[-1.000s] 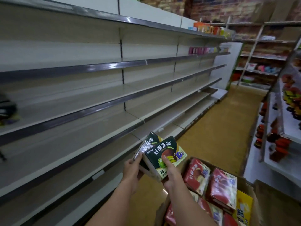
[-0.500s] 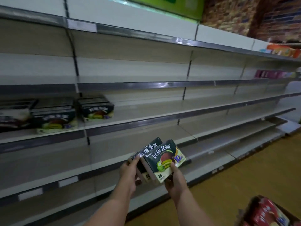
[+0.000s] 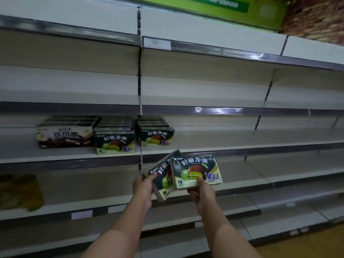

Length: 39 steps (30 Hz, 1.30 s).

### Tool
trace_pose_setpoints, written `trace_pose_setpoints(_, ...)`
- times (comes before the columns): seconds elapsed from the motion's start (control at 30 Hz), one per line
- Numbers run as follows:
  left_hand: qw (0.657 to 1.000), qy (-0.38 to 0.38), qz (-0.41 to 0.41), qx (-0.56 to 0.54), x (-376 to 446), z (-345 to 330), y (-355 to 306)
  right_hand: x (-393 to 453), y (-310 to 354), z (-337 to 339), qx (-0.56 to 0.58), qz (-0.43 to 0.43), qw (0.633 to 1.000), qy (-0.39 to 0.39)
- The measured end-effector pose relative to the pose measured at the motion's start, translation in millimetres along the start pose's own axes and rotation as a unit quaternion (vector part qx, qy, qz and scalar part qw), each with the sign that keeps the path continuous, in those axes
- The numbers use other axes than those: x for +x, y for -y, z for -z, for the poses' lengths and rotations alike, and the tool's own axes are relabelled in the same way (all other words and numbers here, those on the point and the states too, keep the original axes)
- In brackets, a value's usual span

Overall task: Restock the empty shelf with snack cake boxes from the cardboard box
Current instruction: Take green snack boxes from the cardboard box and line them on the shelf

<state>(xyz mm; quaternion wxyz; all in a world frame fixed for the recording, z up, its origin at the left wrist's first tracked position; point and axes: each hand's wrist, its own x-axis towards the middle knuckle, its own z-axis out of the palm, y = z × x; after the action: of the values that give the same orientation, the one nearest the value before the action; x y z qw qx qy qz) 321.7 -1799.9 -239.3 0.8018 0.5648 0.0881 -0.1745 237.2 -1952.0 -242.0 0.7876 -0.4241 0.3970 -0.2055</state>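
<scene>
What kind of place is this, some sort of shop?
Most likely a small grocery shop being restocked: long tiered metal shelves with price-label strips, rows of snack cake boxes faced outward, and a green sign overhead.

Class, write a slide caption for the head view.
Two hands lift green snack boxes toward a partly stocked shelf.

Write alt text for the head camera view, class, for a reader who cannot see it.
A person's left hand and right hand each grip a dark green snack cake box, raised toward a shelf holding three rows of similar boxes.
</scene>
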Motion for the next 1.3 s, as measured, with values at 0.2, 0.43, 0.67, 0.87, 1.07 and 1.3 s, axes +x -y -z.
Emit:
trace_pose_setpoints(0.2,0.999,-0.005,-0.036,-0.004,39.2,-15.1,-38.9,50.4,27.8,-42.7,0.022,-0.006,0.998,0.054)
trace_pose_setpoints(0.43,0.997,-0.014,-0.078,-0.006,79.4,-45.2,-71.9,103.2,53.4,-65.0,0.042,0.005,0.995,0.096)
trace_pose_setpoints(0.67,0.994,-0.015,-0.096,0.043,118.5,-61.4,-82.1,129.9,65.9,-76.7,0.024,-0.034,0.995,0.091)
trace_pose_setpoints(0.87,0.994,-0.002,-0.078,0.081,163.8,-66.1,-85.0,150.7,69.3,-92.5,0.019,-0.051,0.991,0.123)
trace_pose_setpoints(1.07,0.982,-0.03,-0.094,0.158,203.1,-63.7,-80.4,165.8,65.0,-103.7,0.018,-0.05,0.989,0.139)
trace_pose_setpoints(1.3,0.944,-0.141,-0.142,0.263,202.3,-56.0,-71.1,177.1,50.1,-112.2,0.016,-0.041,0.988,0.147)
